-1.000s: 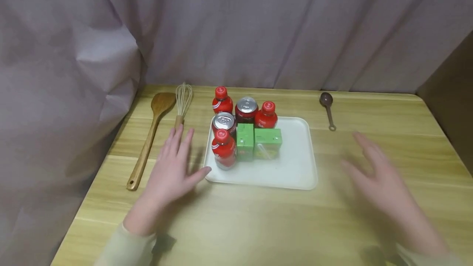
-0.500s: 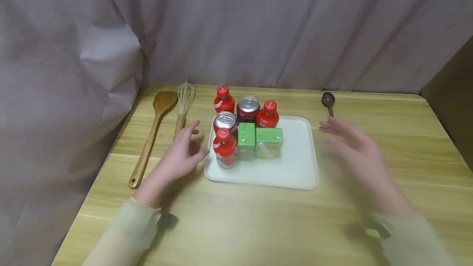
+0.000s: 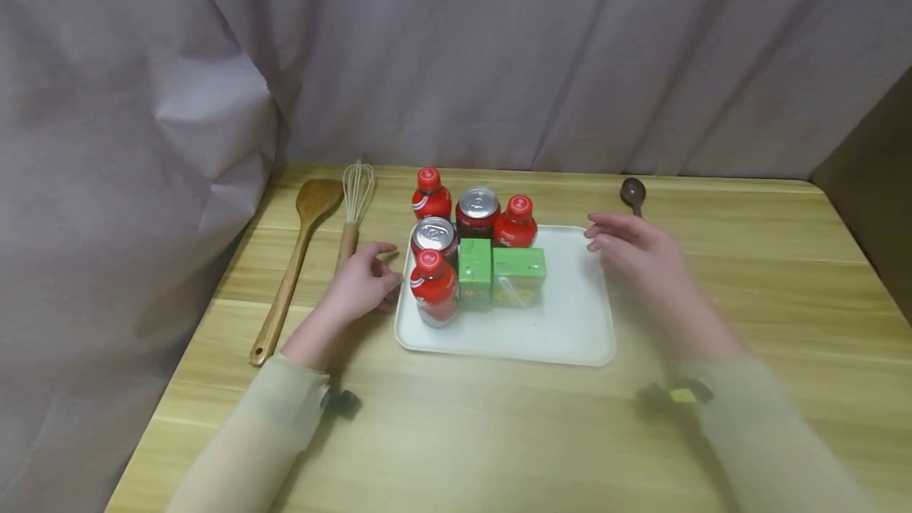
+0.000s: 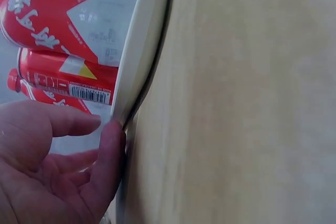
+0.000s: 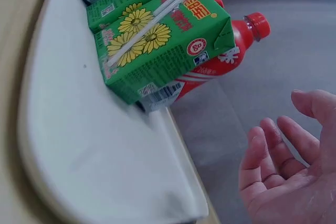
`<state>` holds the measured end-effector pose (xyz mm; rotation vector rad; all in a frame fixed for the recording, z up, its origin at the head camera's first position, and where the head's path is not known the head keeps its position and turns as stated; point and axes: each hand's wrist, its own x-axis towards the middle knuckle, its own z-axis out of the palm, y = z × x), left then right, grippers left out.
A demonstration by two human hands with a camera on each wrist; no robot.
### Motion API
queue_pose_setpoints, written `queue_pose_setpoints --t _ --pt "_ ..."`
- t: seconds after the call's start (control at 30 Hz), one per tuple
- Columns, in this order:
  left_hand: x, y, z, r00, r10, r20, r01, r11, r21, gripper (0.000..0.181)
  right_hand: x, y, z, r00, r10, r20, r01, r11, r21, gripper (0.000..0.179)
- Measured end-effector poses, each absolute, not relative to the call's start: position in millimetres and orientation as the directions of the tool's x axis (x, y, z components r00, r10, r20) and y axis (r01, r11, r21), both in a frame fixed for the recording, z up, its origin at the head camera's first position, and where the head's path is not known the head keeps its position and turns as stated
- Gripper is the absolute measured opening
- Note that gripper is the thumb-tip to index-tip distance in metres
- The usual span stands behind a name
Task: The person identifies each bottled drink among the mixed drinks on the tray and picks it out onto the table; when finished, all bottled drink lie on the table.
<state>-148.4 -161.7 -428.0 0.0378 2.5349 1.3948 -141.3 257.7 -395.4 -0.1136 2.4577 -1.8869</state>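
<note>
A white tray (image 3: 566, 323) carries two green drink cartons (image 3: 518, 271), red-capped bottles (image 3: 433, 291) and soda cans (image 3: 432, 236), grouped toward its left and back. My left hand (image 3: 356, 287) is at the tray's left edge. In the left wrist view its fingertip meets the tray rim (image 4: 137, 61), and the thumb lies just beside it; a firm grip does not show. My right hand (image 3: 641, 260) hovers near the tray's back right corner, fingers loosely bent, holding nothing. The right wrist view shows it apart from the carton (image 5: 163, 40) with the straw.
Left of the tray lie a wooden spatula (image 3: 292, 275) and a whisk (image 3: 356, 196), its handle close to my left hand. A dark measuring spoon (image 3: 632, 194) lies at the back right, partly covered by my right hand. A grey curtain (image 3: 442, 54) hangs behind the table.
Both hands have moved inward to the tray's sides. The left fingers have bent in to its left edge; the right hand has come left and farther back. The tray and its load stay put.
</note>
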Motion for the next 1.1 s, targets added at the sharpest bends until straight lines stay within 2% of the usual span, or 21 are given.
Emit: queue_pose_setpoints --t 0.17,0.5,0.77,1.1 --pt "-156 -160 -433 -0.952 0.151 -0.265 -0.152 0.519 0.841 0.051 -149 240 -387 -0.993 -0.117 -0.008 -0.027 0.290 -0.957 0.044" --pt "-160 -159 -435 -0.946 0.162 -0.281 -0.157 0.527 0.835 0.050 -159 206 -376 -0.987 -0.160 -0.027 -0.025 0.310 -0.951 0.047" --pt "-161 -155 -436 -0.945 0.187 -0.270 -0.140 0.514 0.846 0.050 -161 188 -374 -0.977 -0.213 0.024 -0.118 0.441 -0.890 0.050" --pt "-162 -158 -439 -0.945 0.183 -0.272 -0.140 0.526 0.839 0.051 -174 176 -378 -0.965 -0.256 0.065 -0.176 0.442 -0.880 0.043"
